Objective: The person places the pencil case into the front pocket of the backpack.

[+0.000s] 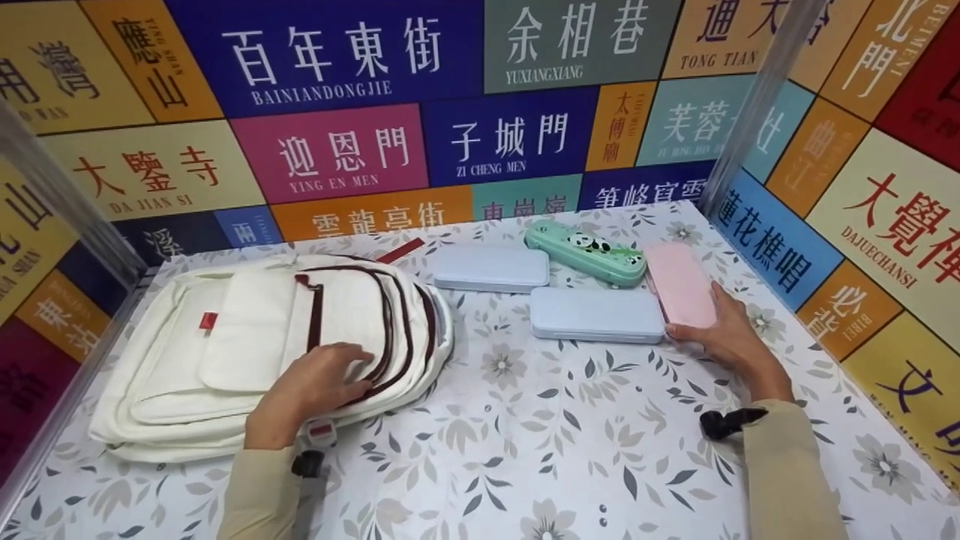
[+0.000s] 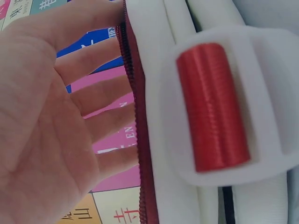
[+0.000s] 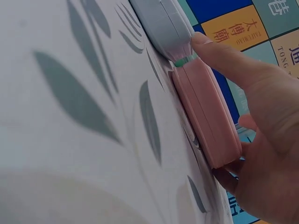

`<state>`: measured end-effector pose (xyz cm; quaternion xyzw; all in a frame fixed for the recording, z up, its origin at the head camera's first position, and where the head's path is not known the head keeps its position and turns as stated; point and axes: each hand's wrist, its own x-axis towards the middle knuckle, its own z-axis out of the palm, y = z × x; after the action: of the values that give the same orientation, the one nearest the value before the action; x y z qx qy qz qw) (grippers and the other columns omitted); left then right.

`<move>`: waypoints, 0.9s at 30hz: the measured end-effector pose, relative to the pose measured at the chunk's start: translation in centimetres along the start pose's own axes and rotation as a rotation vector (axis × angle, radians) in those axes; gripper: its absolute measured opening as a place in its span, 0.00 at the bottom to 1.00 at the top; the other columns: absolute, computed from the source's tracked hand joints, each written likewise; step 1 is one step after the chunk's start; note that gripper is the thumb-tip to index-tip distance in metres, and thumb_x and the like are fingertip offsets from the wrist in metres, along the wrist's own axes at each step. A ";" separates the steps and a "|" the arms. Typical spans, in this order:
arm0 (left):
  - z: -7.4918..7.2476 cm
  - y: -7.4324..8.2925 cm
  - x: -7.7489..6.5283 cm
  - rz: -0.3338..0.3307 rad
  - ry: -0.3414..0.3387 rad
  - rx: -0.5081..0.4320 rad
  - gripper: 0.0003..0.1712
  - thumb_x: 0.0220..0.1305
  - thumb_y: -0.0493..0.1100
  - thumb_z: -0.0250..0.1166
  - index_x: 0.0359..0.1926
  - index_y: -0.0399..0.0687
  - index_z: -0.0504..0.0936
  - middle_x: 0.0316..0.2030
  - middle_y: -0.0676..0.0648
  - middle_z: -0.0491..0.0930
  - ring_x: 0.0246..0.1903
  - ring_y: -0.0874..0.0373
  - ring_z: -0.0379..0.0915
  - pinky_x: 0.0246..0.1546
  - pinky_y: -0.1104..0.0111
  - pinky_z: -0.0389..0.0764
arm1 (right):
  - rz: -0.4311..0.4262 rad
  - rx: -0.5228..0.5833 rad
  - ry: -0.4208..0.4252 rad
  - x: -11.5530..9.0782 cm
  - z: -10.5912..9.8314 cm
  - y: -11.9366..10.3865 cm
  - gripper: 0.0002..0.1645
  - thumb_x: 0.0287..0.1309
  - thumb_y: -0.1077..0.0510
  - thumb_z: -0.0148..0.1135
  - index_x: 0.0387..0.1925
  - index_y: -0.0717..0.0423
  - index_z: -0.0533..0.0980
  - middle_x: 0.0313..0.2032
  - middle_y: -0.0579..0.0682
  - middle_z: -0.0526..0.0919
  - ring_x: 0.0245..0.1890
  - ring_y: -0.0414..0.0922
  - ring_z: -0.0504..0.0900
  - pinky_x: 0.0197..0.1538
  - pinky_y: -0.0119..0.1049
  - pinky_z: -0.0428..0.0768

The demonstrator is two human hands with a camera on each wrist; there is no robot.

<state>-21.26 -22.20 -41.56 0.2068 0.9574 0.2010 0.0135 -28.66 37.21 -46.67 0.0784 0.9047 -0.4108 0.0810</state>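
Observation:
A cream backpack (image 1: 255,330) with dark red zips lies on the left of the table. My left hand (image 1: 315,386) rests over its zipped front edge, fingers relaxed. In the left wrist view those fingers (image 2: 110,109) reach across the dark red zip (image 2: 135,107). At the right, my right hand (image 1: 724,334) spans the near end of a pink pencil case (image 1: 681,281), thumb on one side and fingers on the other. The right wrist view shows the thumb tip beside the joint between the pink case and a light blue pencil case (image 3: 161,23).
Another light blue pencil case (image 1: 491,266) and a green panda pencil case (image 1: 589,251) lie behind the nearer blue one. A red strap (image 1: 401,250) shows behind the backpack. Printed panels (image 1: 330,60) wall in the floral-covered table (image 1: 540,435).

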 end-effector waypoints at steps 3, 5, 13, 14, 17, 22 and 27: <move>0.2 0.0 0.1 -0.025 0.000 0.006 0.19 0.62 0.41 0.68 0.53 0.39 0.84 0.53 0.38 0.84 0.58 0.39 0.78 0.64 0.46 0.77 | -0.012 -0.030 0.009 0.1 0.0 0.3 0.82 0.45 0.28 0.73 0.78 0.48 0.24 0.77 0.70 0.29 0.77 0.71 0.34 0.76 0.74 0.40; 0.3 0.1 0.1 -0.042 0.004 0.012 0.20 0.62 0.41 0.67 0.55 0.40 0.83 0.54 0.39 0.84 0.59 0.40 0.77 0.64 0.47 0.77 | 0.001 -0.036 0.002 0.0 -0.1 0.3 0.83 0.45 0.27 0.73 0.77 0.48 0.24 0.77 0.71 0.29 0.77 0.71 0.34 0.75 0.75 0.41; 1.2 0.4 0.1 -0.029 0.054 0.061 0.31 0.55 0.37 0.63 0.63 0.44 0.78 0.60 0.37 0.80 0.59 0.37 0.76 0.61 0.44 0.79 | 0.047 0.001 -0.028 0.0 -0.2 -0.2 0.82 0.47 0.29 0.73 0.76 0.46 0.21 0.77 0.67 0.23 0.77 0.71 0.30 0.75 0.75 0.38; 1.3 0.4 0.1 -0.025 0.056 0.066 0.32 0.54 0.36 0.63 0.63 0.44 0.77 0.60 0.37 0.79 0.59 0.36 0.76 0.60 0.44 0.79 | 0.064 0.019 -0.037 0.0 -0.1 -0.3 0.82 0.47 0.29 0.73 0.76 0.44 0.21 0.77 0.65 0.22 0.77 0.70 0.29 0.75 0.74 0.37; 1.5 0.5 0.1 -0.020 0.050 0.079 0.33 0.52 0.32 0.62 0.63 0.44 0.78 0.61 0.36 0.79 0.58 0.35 0.76 0.58 0.43 0.81 | 0.093 0.046 -0.053 -0.1 -0.1 -0.4 0.82 0.47 0.31 0.74 0.76 0.42 0.20 0.77 0.62 0.19 0.77 0.68 0.26 0.76 0.74 0.36; 1.2 1.0 0.1 0.001 0.051 0.104 0.32 0.52 0.29 0.62 0.61 0.44 0.80 0.58 0.37 0.81 0.56 0.37 0.78 0.55 0.43 0.82 | 0.052 -0.015 -0.026 -0.2 -0.2 -0.5 0.83 0.45 0.30 0.75 0.77 0.49 0.22 0.77 0.69 0.26 0.77 0.71 0.33 0.77 0.72 0.39; 0.7 1.4 0.1 0.051 0.159 0.169 0.22 0.58 0.32 0.67 0.55 0.48 0.84 0.49 0.42 0.87 0.47 0.41 0.84 0.46 0.46 0.86 | 0.026 -0.078 0.000 -0.1 -0.5 -0.5 0.84 0.44 0.28 0.74 0.77 0.57 0.25 0.76 0.74 0.32 0.75 0.73 0.39 0.77 0.72 0.44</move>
<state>-20.77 -20.72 -41.69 0.2147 0.9635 0.1357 -0.0851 -28.72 37.22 -45.99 0.0871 0.9189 -0.3742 0.0893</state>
